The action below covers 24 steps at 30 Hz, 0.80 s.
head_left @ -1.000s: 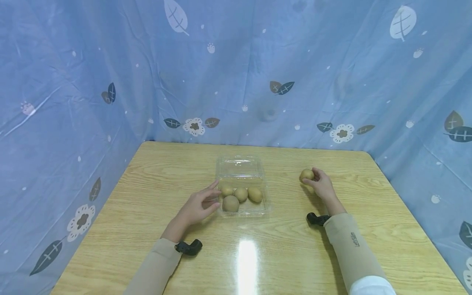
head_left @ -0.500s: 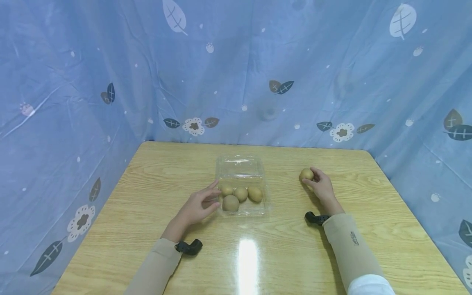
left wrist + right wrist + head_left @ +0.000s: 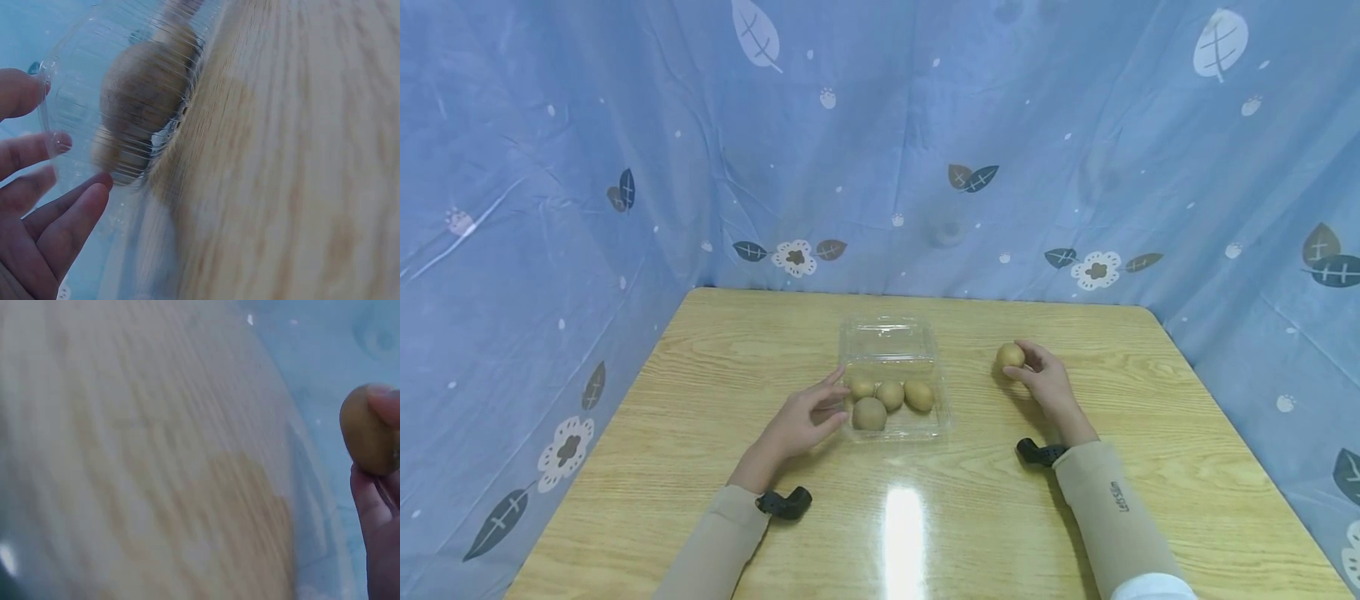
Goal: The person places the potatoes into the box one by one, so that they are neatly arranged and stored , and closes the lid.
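Note:
In the head view, my right hand (image 3: 1047, 383) pinches a round, yellow-brown potato (image 3: 1011, 357) between thumb and fingers, right of the container. The right wrist view shows this potato (image 3: 369, 431) at its right edge, partly covered by the thumb. My left hand (image 3: 801, 421) rests its outstretched fingers against the left side of a clear plastic clamshell box (image 3: 917, 429). Its fingertips (image 3: 61, 142) touch the see-through wall in the left wrist view. Inside lie several potatoes (image 3: 869, 414), a larger brown one in front and yellower ones behind. The hinged lid (image 3: 887, 337) lies back, away from me.
Everything stands on a wood-grain table (image 3: 760, 333). A blue curtain (image 3: 880, 150) with leaf and flower prints hangs behind it and at both sides. Black wrist-worn devices (image 3: 784, 503) sit by the sleeve cuffs. Light glares on the tabletop's front middle.
My right hand has moved slightly left toward the box, carrying the potato. The left hand, the box and the potatoes inside have stayed in place.

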Each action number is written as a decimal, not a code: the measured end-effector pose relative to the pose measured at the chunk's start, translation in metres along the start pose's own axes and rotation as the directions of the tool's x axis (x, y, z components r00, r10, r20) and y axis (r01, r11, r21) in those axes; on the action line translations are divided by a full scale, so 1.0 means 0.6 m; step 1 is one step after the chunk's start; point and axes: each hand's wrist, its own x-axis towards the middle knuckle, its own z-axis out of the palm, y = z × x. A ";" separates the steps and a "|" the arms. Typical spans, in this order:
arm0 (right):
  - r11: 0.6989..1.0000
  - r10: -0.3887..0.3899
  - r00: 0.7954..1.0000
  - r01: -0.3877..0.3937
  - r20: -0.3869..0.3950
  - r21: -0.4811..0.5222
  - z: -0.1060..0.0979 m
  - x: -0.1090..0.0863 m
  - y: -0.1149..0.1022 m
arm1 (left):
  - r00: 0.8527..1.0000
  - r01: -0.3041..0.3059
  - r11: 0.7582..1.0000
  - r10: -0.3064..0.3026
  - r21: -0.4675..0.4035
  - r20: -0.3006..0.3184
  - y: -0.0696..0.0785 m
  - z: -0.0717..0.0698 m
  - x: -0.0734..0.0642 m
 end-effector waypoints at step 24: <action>0.988 -0.146 0.955 0.130 0.257 0.078 0.038 -0.025 -0.075 | 1.000 -0.029 0.999 0.028 -0.035 -0.007 -0.003 0.000 0.000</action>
